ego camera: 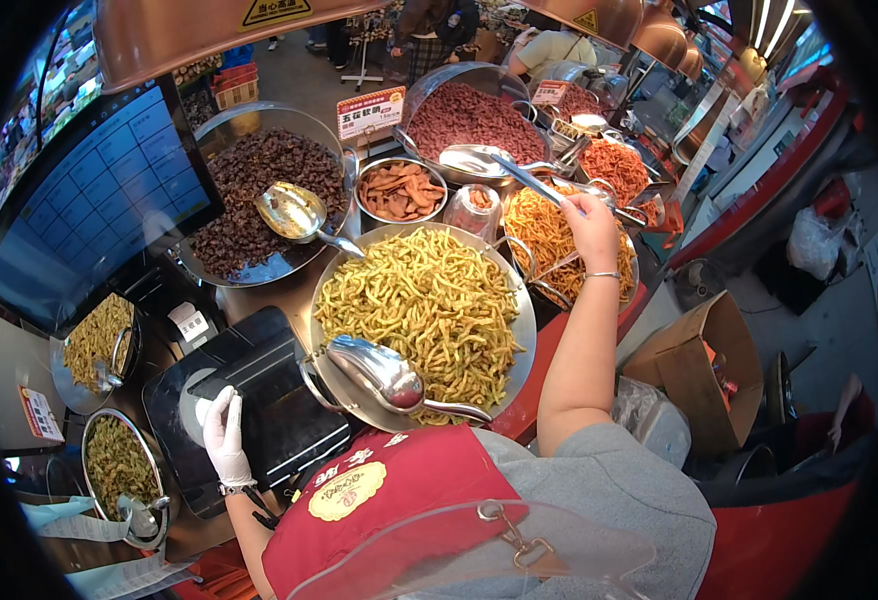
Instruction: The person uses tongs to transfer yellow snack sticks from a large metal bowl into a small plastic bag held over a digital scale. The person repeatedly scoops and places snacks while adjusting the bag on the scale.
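Note:
My right hand [590, 225], bare, with a bracelet at the wrist, grips a long flat steel utensil [529, 178], possibly tongs. It reaches above a pan of orange shredded food [540, 225]. My left hand [226, 442] wears a white glove and hangs over a black flat-topped device [281, 405]. Beside its fingertips shows a pale round patch [192, 405]; whether the fingers pinch anything is unclear. Between my arms stands a wide steel pan [523, 360] heaped with yellow-green fried strips [416, 307]. A steel scoop [379, 375] lies on the strips.
A touchscreen [101, 187] stands at left. Behind are a pan of dark chunks [274, 172] with a scoop [294, 212], a bowl of brownish slices [401, 191] and a pan of reddish pieces [476, 124]. Copper lamps [206, 37] hang overhead. An open cardboard box [671, 375] sits right.

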A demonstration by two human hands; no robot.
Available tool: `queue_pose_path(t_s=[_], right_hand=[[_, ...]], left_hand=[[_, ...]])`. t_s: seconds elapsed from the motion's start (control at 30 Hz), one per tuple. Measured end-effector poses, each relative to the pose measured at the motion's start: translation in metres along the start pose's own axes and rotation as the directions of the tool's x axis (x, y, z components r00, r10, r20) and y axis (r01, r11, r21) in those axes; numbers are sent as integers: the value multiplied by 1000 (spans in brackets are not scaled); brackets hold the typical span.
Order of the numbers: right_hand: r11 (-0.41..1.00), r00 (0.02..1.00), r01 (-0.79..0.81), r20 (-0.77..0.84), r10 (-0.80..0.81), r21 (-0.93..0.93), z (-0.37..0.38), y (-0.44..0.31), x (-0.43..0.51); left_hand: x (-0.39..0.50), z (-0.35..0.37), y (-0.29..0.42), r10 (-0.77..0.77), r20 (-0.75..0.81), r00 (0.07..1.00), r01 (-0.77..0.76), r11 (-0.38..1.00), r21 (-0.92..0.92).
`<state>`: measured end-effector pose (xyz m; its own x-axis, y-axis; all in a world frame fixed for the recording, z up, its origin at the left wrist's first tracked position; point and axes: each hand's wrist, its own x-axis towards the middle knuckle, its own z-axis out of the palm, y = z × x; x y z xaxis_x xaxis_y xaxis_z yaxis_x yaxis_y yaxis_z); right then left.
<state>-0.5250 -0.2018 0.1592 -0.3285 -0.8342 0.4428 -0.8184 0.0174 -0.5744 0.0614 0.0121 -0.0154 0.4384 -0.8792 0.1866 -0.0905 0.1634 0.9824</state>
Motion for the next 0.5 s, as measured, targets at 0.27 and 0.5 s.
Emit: queue_pose_path(t_s=[0.27, 0.5], right_hand=[[1000, 1000, 17, -12, -17, -3, 1, 4, 0], [1000, 1000, 18, -17, -18, 6, 1, 3, -1]], left_hand=[[0, -1, 4, -7, 11, 1000, 7, 998, 66], [-1, 4, 9, -45, -13, 999, 45, 999, 0]])
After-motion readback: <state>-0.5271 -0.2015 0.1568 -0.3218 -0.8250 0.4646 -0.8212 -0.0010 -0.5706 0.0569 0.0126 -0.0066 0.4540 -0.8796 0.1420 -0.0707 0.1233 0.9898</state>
